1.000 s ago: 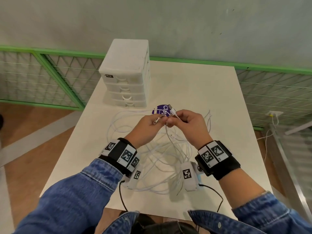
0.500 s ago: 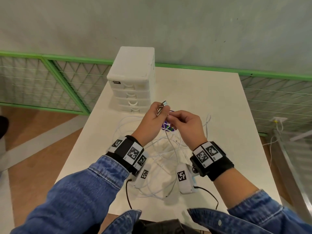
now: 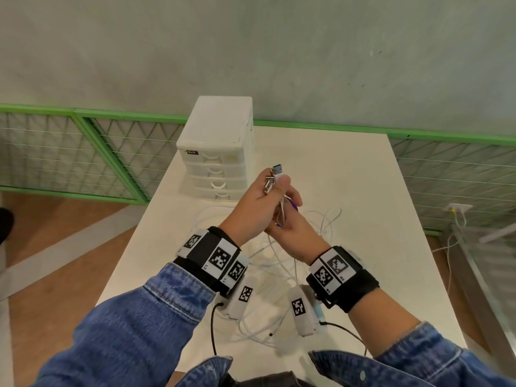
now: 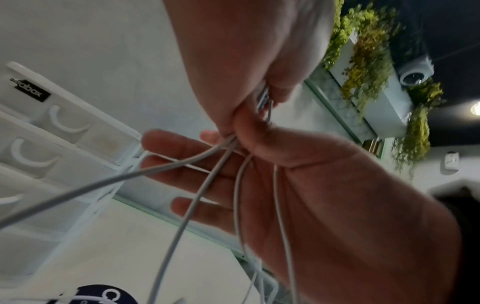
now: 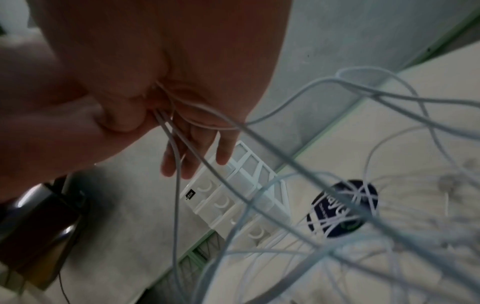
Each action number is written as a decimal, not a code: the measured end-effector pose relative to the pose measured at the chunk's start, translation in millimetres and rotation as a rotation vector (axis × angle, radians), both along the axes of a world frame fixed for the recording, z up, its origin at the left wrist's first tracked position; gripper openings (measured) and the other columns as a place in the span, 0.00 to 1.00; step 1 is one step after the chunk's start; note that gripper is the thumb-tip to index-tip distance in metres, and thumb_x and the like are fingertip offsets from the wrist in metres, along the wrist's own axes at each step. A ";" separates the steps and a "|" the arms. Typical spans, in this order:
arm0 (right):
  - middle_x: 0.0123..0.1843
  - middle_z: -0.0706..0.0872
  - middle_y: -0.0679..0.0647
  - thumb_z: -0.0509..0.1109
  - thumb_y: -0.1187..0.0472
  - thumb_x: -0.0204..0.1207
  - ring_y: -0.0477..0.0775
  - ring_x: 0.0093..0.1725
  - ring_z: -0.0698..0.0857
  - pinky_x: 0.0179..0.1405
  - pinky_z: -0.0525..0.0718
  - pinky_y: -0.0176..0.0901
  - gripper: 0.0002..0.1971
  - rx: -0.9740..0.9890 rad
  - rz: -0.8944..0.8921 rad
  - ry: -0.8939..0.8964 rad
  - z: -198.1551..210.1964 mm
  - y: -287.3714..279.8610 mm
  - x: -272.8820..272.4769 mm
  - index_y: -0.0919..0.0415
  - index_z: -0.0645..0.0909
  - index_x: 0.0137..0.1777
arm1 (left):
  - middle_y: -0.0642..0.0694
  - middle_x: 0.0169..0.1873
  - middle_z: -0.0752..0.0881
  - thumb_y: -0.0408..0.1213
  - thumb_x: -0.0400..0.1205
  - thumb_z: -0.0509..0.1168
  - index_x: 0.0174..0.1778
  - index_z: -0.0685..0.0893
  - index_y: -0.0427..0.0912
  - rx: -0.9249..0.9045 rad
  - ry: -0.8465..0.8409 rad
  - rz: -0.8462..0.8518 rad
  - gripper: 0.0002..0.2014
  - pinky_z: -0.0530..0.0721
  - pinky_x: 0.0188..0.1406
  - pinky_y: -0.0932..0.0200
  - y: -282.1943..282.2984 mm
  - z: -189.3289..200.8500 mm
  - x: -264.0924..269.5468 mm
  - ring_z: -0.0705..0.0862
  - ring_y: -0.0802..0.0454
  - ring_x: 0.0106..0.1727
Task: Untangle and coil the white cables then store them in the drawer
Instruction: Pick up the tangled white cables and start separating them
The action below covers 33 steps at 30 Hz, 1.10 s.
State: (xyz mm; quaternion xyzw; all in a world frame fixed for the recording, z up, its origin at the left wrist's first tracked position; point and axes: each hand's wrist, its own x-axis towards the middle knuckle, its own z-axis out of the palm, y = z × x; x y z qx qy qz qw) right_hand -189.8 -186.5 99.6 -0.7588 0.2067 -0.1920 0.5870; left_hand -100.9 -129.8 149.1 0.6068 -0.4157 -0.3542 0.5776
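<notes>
Several white cables [image 3: 275, 263] lie tangled on the white table [image 3: 363, 191], with strands rising to my hands. My left hand [image 3: 272, 191] is raised in front of the drawer unit [image 3: 215, 152] and pinches the cables' plugs [image 3: 275, 174] together, their metal ends pointing up. Directly beneath it, my right hand [image 3: 290, 219] has its thumb over the hanging strands [image 4: 215, 181] while its fingers [image 4: 179, 148] stay fairly straight. In the right wrist view the strands [image 5: 176, 164] leave that hand [image 5: 135, 98] beside the thumb and fan down to the table. All drawers look closed.
A dark purple round sticker [image 5: 342, 207] lies on the table under the loops, just right of the drawer unit [image 5: 233, 197]. Green mesh railing [image 3: 83, 152] runs behind and to both sides. The table's left edge drops to a wooden floor [image 3: 55, 247].
The plugs have passed into my left hand, which has risen with them. My right hand has let go of its plug and dropped below the left, onto the strands.
</notes>
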 end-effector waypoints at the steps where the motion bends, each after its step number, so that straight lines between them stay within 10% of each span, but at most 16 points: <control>1: 0.49 0.81 0.38 0.66 0.63 0.78 0.32 0.48 0.83 0.51 0.79 0.32 0.22 0.030 -0.019 -0.005 -0.7 0.7 0.5 0.53 0.64 0.68 | 0.51 0.28 0.81 0.44 0.87 0.54 0.46 0.72 0.37 -0.011 -0.005 -0.007 0.13 0.76 0.27 0.62 -0.7 2.6 -0.5 0.77 0.57 0.25; 5: 0.28 0.79 0.49 0.63 0.58 0.80 0.46 0.29 0.78 0.40 0.77 0.44 0.08 0.005 -0.028 -0.041 -2.2 -1.7 -3.0 0.42 0.77 0.43 | 0.50 0.25 0.69 0.44 0.88 0.51 0.37 0.68 0.42 -0.093 0.017 0.035 0.15 0.68 0.27 0.58 -2.0 4.9 5.4 0.66 0.55 0.26; 13: 0.34 0.75 0.56 0.59 0.60 0.83 0.41 0.26 0.74 0.36 0.81 0.41 0.10 0.045 -0.008 -0.025 -8.6 1.1 -20.2 0.52 0.81 0.45 | 0.57 0.19 0.70 0.42 0.88 0.50 0.38 0.69 0.44 -0.196 0.012 0.306 0.13 0.68 0.29 0.70 -0.5 3.7 23.1 0.66 0.61 0.23; 19: 0.31 0.68 0.47 0.54 0.59 0.85 0.47 0.29 0.67 0.32 0.71 0.38 0.13 0.046 -0.028 0.028 -11.4 4.4 -32.2 0.52 0.81 0.56 | 0.52 0.18 0.76 0.41 0.88 0.51 0.67 0.70 0.44 -0.251 0.072 0.380 0.13 0.73 0.25 0.67 6.5 -6.3 10.5 0.73 0.59 0.21; 26: 0.24 0.73 0.38 0.55 0.61 0.84 0.37 0.26 0.70 0.30 0.68 0.28 0.13 0.035 0.031 0.060 -20.6 7.0 -48.9 0.52 0.82 0.48 | 0.47 0.25 0.80 0.42 0.88 0.49 0.63 0.72 0.37 -0.245 0.068 0.396 0.15 0.78 0.34 0.66 11.5 -11.7 -7.6 0.79 0.58 0.26; 33: 0.26 0.70 0.50 0.54 0.61 0.85 0.45 0.25 0.69 0.30 0.69 0.37 0.15 0.055 0.057 0.103 -24.1 5.0 -60.2 0.51 0.81 0.44 | 0.46 0.31 0.79 0.42 0.88 0.50 0.67 0.73 0.43 -0.225 0.109 0.303 0.15 0.81 0.35 0.63 17.0 -17.5 -17.8 0.79 0.54 0.29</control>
